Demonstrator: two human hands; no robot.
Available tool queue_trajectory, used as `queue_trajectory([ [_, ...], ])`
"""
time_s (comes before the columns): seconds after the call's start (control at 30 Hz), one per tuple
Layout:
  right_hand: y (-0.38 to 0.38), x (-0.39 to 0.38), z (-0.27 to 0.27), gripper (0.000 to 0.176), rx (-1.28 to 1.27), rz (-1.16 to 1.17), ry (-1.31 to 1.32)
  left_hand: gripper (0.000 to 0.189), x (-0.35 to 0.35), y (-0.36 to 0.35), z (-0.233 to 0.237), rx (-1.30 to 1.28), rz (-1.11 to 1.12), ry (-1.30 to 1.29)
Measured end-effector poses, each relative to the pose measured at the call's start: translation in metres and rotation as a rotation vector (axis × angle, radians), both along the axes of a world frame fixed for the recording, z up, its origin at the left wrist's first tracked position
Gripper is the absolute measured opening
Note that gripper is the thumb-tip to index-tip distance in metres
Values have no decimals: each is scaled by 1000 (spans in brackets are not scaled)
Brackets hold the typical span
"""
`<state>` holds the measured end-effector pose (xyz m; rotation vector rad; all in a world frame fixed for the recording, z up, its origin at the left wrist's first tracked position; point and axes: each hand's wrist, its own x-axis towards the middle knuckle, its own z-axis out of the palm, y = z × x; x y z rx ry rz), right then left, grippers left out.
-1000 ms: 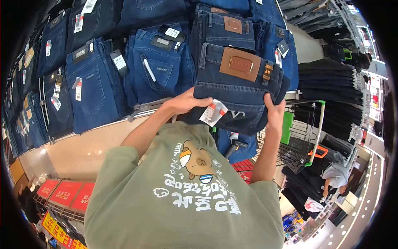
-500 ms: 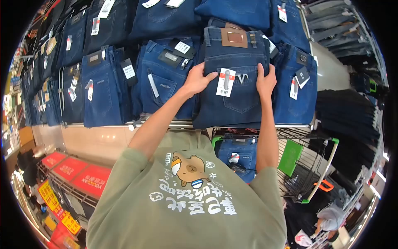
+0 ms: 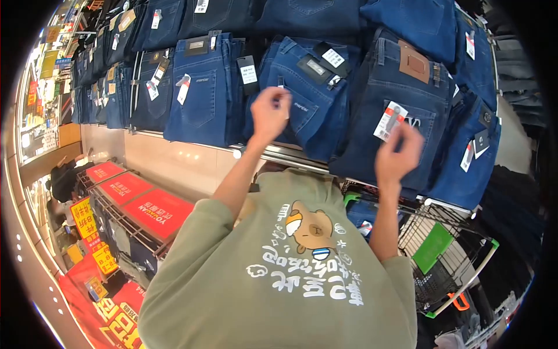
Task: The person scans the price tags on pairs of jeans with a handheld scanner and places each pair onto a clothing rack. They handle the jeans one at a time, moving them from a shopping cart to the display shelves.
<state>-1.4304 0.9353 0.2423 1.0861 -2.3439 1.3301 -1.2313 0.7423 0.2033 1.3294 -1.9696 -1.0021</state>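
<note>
My left hand point(image 3: 271, 116) is over the back pocket of a folded pair of blue jeans point(image 3: 308, 110), its fingers curled in at the white strip on the pocket. Whether it grips the strip I cannot tell. Those jeans carry a dark waistband patch and a black-and-white hang tag point(image 3: 333, 57). My right hand point(image 3: 399, 154), smeared by motion, hovers with bent fingers in front of darker jeans point(image 3: 381, 81) with a brown leather patch point(image 3: 414, 62). Just above its fingertips is a red-and-white price tag point(image 3: 390, 120).
Folded jeans point(image 3: 197, 99) fill the sloping display in rows. A wire shopping cart point(image 3: 444, 262) with a green panel stands at my lower right. Red sign boards point(image 3: 157, 205) top a rack at left, beside yellow price signs point(image 3: 86, 220). Dark clothes hang along the right.
Both hands have come off the sides of the leather-patch jeans. The left has shifted to the neighbouring blue pair; the right has drawn in front of the darker pair. My view has swung left.
</note>
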Motion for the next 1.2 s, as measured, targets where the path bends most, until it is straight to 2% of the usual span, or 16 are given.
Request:
queue_trajectory([
  [0.07, -22, 53, 1, 23, 184, 166, -525, 18, 43, -27, -16, 32, 93, -74],
  [0.1, -37, 70, -9, 34, 158, 226, -690, 21, 56, -37, -21, 118, 87, -78],
  [0.17, -60, 83, -55, 58, 364, 266, -846, 32, 78, -54, -50, 278, 16, -48],
  [0.27, -112, 71, -112, 59, 72, -69, -1254, 40, 78, -51, -50, 179, -122, -196],
  [0.33, -143, 53, -146, 36, -58, -134, -1140, 47, 79, -50, -52, 205, -89, -163],
  [0.37, -154, 43, -161, 29, -5, -118, -1028, 48, 81, -48, -52, 280, -108, -213],
  [0.4, -160, 40, -117, 24, -12, -38, -931, 50, 79, -48, -52, 350, -130, -259],
  [0.53, -186, -5, -81, 29, 161, 31, -362, 38, 84, -46, -64, 412, -146, -305],
  [0.63, -188, -6, -98, 50, 360, 66, -275, 32, 86, -46, -68, 398, -133, -274],
  [0.67, -188, -2, -100, 49, 425, -3, -283, 31, 86, -47, -70, 399, -117, -249],
  [0.73, -178, 27, -77, 51, 290, -84, -50, 29, 87, -45, -63, 402, -134, -252],
  [0.8, -158, 59, -67, 49, 328, -89, 164, 29, 87, -48, -59, 464, -135, -298],
  [0.93, -120, 127, -96, 48, 623, 40, 102, 30, 88, -50, -61, 433, -167, -336],
  [1.07, -120, 120, -120, 47, 506, 24, 89, 28, 95, -48, -59, 424, -239, -378],
  [1.17, -116, 116, -112, 45, 545, 29, 71, 38, 78, -62, -50, 429, -339, -394],
  [1.2, -114, 117, -110, 44, 573, 37, 66, 47, 67, -66, -50, 326, -330, -186],
])
